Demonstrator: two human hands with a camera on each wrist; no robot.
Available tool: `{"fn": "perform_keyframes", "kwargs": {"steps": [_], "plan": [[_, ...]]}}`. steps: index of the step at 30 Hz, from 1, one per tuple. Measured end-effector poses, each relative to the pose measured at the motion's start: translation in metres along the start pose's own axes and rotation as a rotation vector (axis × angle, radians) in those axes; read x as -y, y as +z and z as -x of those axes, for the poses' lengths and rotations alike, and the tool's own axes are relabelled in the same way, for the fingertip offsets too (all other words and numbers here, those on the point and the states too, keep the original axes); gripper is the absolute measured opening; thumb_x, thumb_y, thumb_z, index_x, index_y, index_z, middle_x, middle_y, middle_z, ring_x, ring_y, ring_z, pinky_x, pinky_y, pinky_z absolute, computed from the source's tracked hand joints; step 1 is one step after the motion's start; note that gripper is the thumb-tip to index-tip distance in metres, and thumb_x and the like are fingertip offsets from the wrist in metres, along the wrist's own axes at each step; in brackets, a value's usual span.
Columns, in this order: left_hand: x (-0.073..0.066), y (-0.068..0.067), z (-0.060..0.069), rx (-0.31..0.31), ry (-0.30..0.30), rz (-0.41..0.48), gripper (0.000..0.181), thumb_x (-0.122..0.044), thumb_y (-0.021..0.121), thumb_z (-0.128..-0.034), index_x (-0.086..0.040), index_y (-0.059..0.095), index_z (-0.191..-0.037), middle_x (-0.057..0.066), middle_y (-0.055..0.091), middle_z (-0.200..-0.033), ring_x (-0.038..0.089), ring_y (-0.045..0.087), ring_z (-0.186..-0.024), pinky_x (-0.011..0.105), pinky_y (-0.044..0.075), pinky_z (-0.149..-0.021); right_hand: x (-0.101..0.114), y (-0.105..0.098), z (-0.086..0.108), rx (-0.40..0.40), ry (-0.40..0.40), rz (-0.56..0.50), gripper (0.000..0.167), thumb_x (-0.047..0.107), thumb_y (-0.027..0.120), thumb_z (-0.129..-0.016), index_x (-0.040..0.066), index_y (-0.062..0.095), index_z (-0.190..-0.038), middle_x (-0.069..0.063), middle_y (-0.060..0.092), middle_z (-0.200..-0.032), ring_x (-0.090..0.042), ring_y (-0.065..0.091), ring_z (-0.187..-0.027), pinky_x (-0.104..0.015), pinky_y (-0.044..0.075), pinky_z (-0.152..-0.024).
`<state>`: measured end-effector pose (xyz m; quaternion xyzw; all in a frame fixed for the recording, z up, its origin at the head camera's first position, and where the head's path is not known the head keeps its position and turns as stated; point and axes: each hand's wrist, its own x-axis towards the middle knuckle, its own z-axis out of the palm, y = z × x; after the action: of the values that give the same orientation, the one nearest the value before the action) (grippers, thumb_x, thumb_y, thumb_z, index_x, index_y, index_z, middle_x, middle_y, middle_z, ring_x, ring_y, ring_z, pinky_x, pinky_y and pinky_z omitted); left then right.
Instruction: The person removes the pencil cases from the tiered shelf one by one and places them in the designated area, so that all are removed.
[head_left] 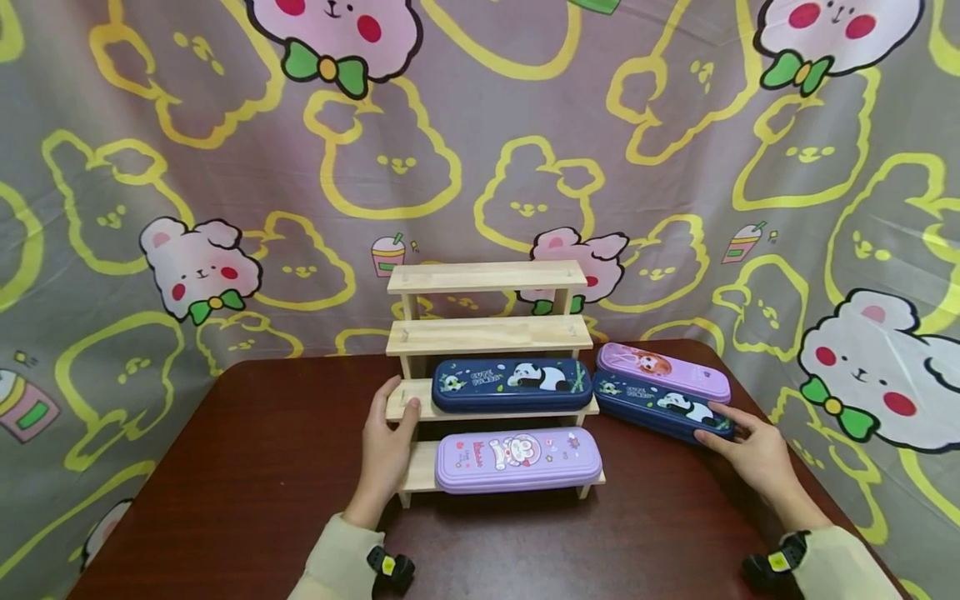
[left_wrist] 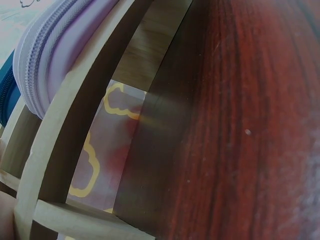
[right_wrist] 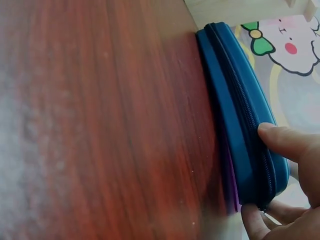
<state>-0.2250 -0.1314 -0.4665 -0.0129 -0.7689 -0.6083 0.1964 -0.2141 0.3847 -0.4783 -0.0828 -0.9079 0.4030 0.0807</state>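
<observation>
My left hand (head_left: 386, 442) holds the left end of a stepped wooden display rack (head_left: 491, 335), thumb toward the front of the second step from the bottom. That step carries a dark blue panda pencil case (head_left: 513, 385). On the lowest step lies a lilac pencil case (head_left: 519, 460) with a bunny picture, its zip side visible in the left wrist view. Right of the rack, my right hand (head_left: 756, 454) grips the right end of another dark blue panda pencil case (head_left: 660, 403). A pinkish-purple pencil case (head_left: 663, 372) with a girl picture lies just behind and partly hidden by it.
The rack stands on a dark red-brown wooden table (head_left: 285, 467), near its back edge. A patterned cloth (head_left: 465, 167) with bunnies and yellow outlines hangs behind and around the table. The rack's upper two steps show bare wood.
</observation>
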Motion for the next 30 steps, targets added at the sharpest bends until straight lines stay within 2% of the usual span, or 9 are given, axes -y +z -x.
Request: {"fn": "perform_keyframes", "kwargs": {"steps": [4,12,17,20,26,30], "plan": [[0.000,0.000,0.000,0.003,-0.005,0.001,0.051,-0.031,0.060,-0.0997,-0.017,0.044,-0.146,0.005,0.046,-0.146,0.019,0.036,-0.136,0.045,0.026,-0.112,-0.003,0.001,-0.003,0.007,-0.005,0.008,0.075,0.044,0.074,-0.087,0.005,0.048,-0.145,-0.036,0.041,-0.139,-0.050,0.049,-0.112,-0.061,0.043,-0.094],[-0.001,0.001,0.000,-0.013,0.007,0.000,0.052,-0.031,0.062,-0.0990,-0.017,0.045,-0.146,0.004,0.048,-0.144,0.017,0.039,-0.133,0.042,0.028,-0.111,-0.006,0.003,-0.010,-0.020,-0.076,0.019,0.067,0.032,0.076,-0.089,0.002,0.050,-0.142,-0.035,0.041,-0.140,-0.051,0.040,-0.120,-0.067,0.037,-0.096],[-0.001,0.001,0.001,-0.009,0.000,-0.001,0.052,-0.030,0.062,-0.0992,-0.016,0.044,-0.146,0.005,0.048,-0.145,0.018,0.039,-0.134,0.043,0.028,-0.111,-0.002,0.002,-0.009,0.006,-0.098,0.056,0.075,0.032,0.077,-0.087,-0.003,0.044,-0.145,-0.039,0.033,-0.143,-0.057,0.029,-0.127,-0.073,0.027,-0.098],[0.000,0.001,0.001,-0.006,-0.007,0.007,0.051,-0.029,0.061,-0.0994,-0.016,0.044,-0.146,0.006,0.047,-0.145,0.019,0.039,-0.134,0.043,0.028,-0.111,0.001,-0.001,-0.006,0.014,-0.095,0.085,0.080,0.039,0.076,-0.087,-0.003,0.041,-0.146,-0.041,0.028,-0.143,-0.060,0.024,-0.127,-0.076,0.023,-0.097],[0.001,0.001,0.000,-0.004,-0.008,0.021,0.051,-0.028,0.061,-0.0994,-0.017,0.044,-0.146,0.006,0.046,-0.145,0.018,0.038,-0.134,0.044,0.027,-0.111,0.009,-0.003,0.003,-0.013,-0.114,0.056,0.075,0.036,0.074,-0.089,-0.003,0.043,-0.145,-0.038,0.035,-0.142,-0.056,0.031,-0.125,-0.073,0.031,-0.095],[0.001,0.001,0.000,-0.005,-0.007,0.020,0.051,-0.029,0.061,-0.0995,-0.017,0.044,-0.146,0.006,0.046,-0.146,0.019,0.038,-0.134,0.044,0.027,-0.112,0.016,-0.005,0.008,-0.028,-0.089,0.012,0.073,0.039,0.070,-0.092,-0.001,0.043,-0.146,-0.036,0.036,-0.143,-0.054,0.033,-0.125,-0.071,0.034,-0.095]]}}
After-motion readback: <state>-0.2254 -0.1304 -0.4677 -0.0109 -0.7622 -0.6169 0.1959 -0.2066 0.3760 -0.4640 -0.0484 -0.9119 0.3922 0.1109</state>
